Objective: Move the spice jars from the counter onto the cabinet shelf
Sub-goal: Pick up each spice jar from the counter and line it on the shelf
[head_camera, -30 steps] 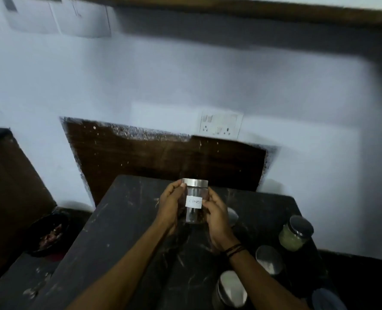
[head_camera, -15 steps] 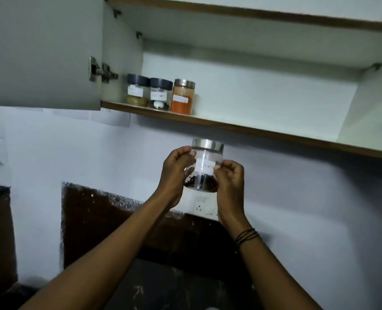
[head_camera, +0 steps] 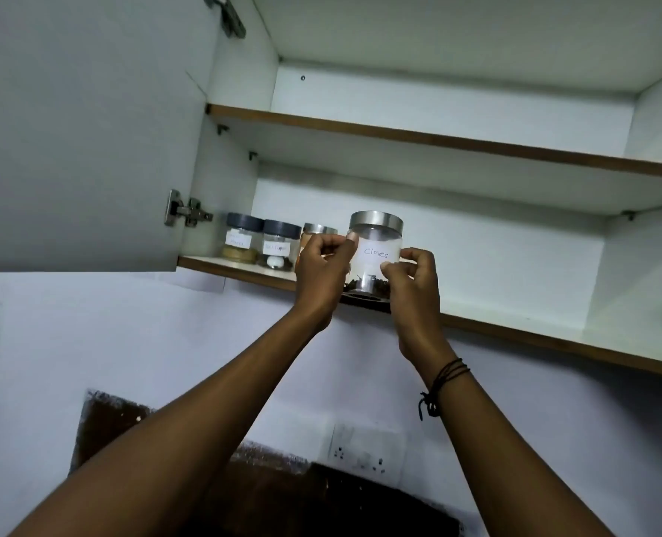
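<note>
A clear jar [head_camera: 375, 251] with a steel lid and a white label reading "Cloves" is held at the front edge of the lower cabinet shelf [head_camera: 515, 331]. My left hand [head_camera: 321, 265] grips its left side and my right hand [head_camera: 410, 277] pinches its right side. Dark cloves lie in its bottom; whether its base rests on the shelf I cannot tell. To its left on the same shelf stand two dark-lidded labelled jars [head_camera: 242, 242] [head_camera: 280, 244] and a steel-lidded jar [head_camera: 317, 231], partly hidden behind my left hand.
The open cabinet door [head_camera: 81, 129] hangs at the left with its hinge [head_camera: 186, 215]. An upper shelf [head_camera: 437, 139] runs above. The lower shelf extends bare to the right. A wall socket [head_camera: 364, 453] sits below on the wall.
Both hands have lifted the cloves jar from the counter up to the lower shelf's front edge. My view has tilted up, so the counter and its jars have left the frame.
</note>
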The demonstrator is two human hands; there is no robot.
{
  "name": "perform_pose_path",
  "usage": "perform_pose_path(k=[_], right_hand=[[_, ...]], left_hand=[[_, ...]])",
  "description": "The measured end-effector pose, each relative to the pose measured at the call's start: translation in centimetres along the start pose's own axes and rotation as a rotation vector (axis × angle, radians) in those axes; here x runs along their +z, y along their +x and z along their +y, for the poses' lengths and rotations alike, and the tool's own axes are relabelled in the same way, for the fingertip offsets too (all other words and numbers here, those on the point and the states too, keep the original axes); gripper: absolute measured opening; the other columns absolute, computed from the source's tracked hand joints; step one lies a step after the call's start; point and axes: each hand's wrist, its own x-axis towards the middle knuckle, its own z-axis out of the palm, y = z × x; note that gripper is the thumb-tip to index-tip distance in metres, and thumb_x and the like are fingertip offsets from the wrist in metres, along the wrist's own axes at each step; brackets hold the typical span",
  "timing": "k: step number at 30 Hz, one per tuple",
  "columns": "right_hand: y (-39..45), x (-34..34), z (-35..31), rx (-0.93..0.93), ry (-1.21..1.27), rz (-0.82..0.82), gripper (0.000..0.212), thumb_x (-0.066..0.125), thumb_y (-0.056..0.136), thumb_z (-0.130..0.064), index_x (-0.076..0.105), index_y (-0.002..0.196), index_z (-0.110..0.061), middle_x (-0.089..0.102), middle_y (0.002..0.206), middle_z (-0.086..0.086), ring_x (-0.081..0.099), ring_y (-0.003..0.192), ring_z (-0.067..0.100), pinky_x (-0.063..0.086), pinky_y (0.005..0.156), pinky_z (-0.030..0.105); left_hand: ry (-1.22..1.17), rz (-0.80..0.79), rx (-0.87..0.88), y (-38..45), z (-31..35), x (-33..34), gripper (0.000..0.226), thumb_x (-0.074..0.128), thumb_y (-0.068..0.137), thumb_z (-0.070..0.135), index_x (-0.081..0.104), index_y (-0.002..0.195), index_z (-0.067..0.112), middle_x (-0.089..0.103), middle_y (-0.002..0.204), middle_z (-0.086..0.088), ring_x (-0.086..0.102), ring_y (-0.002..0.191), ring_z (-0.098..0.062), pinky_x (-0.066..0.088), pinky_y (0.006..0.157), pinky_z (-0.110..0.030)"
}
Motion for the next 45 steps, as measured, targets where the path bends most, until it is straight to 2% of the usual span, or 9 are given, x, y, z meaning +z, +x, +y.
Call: perform_pose_path(k=[10,16,23,33,36,38,40,42,45], right_hand=[[6.2,1.9,2.8,-0.035,-0.21,0.017,0.029,0.062,0.085,-0.024,0.05,0.112,-0.027,0.057,0.108,-0.007,0.056,0.085,0.002,0.037,0.062,0.011],[10.0,3.5,4.8,0.023,-0.412,-0.049,0.033,0.06,0.085,-0.009,0.052,0.117,-0.008,0.062,0.116,0.01,0.06,0.102,0.027,0.052,0.086,0.038],[12.8,5.0,6.9,0.12,-0.58,-0.2,0.039,0.059,0.085,-0.006,0.052,0.122,0.0,0.054,0.128,0.022,0.055,0.115,0.036,0.049,0.094,0.04],[14.1,5.5,7.9,0.25,-0.62,-0.416,0.049,0.064,0.085,-0.007,0.047,0.13,0.001,0.052,0.132,0.024,0.056,0.118,0.038,0.05,0.098,0.047],[13.4,5.3,7.7,0.19,-0.575,-0.344,0.031,0.063,0.082,-0.002,0.058,0.112,0.003,0.063,0.116,0.022,0.061,0.107,0.038,0.054,0.089,0.043],[12.3,4.9,6.9,0.116,-0.594,-0.25,0.007,0.06,0.081,-0.003,0.055,0.078,-0.005,0.06,0.082,0.01,0.056,0.082,0.032,0.044,0.062,0.029],[10.9,4.3,6.4,0.021,-0.601,-0.172,0.026,0.056,0.08,-0.002,0.04,0.061,-0.012,0.044,0.064,0.001,0.043,0.07,0.027,0.028,0.047,0.021],[9.0,3.5,5.7,-0.05,-0.551,-0.135,0.011,0.055,0.084,-0.006,0.057,0.073,-0.005,0.058,0.076,0.008,0.052,0.075,0.029,0.036,0.053,0.021],[5.7,1.8,5.5,-0.104,-0.443,-0.099,0.031,0.058,0.091,-0.014,0.063,0.12,-0.006,0.061,0.123,0.009,0.06,0.104,0.018,0.048,0.085,0.022]], left_hand=[[0.271,0.043,0.05,6.0,-2.1,1.6,0.025,0.058,0.096,0.037,0.065,0.101,0.013,0.068,0.097,0.002,0.063,0.094,-0.017,0.052,0.082,-0.033],[0.507,-0.083,-0.015,9.4,-4.5,2.3,0.031,0.048,0.096,0.01,0.058,0.125,0.01,0.064,0.11,-0.004,0.06,0.094,-0.02,0.043,0.062,-0.02],[0.596,-0.18,-0.087,11.9,-6.6,2.3,0.033,0.049,0.088,-0.004,0.06,0.119,-0.003,0.066,0.115,-0.022,0.064,0.103,-0.036,0.058,0.085,-0.044],[0.806,-0.336,-0.086,12.8,-7.6,2.4,0.013,0.055,0.087,0.004,0.055,0.099,0.008,0.058,0.097,-0.008,0.054,0.088,-0.023,0.038,0.058,-0.023],[0.825,-0.25,-0.011,11.9,-7.7,2.4,0.01,0.055,0.086,0.008,0.053,0.077,0.01,0.056,0.083,-0.006,0.053,0.08,-0.023,0.034,0.057,-0.027],[0.803,-0.193,0.103,11.1,-7.5,2.3,0.029,0.051,0.086,0.008,0.042,0.06,0.012,0.051,0.067,-0.005,0.049,0.067,-0.022,0.03,0.057,-0.029],[0.772,-0.185,0.201,9.5,-7.0,2.0,0.028,0.049,0.088,0.009,0.047,0.061,0.005,0.055,0.064,-0.011,0.05,0.063,-0.024,0.036,0.059,-0.032],[0.717,-0.195,0.299,7.5,-7.1,1.6,0.023,0.049,0.093,0.013,0.065,0.081,0.001,0.068,0.079,-0.012,0.061,0.074,-0.024,0.046,0.067,-0.035],[0.581,-0.219,0.397,3.3,-7.2,0.7,0.028,0.048,0.097,0.019,0.07,0.112,0.009,0.073,0.101,-0.002,0.066,0.089,-0.013,0.054,0.077,-0.028]])
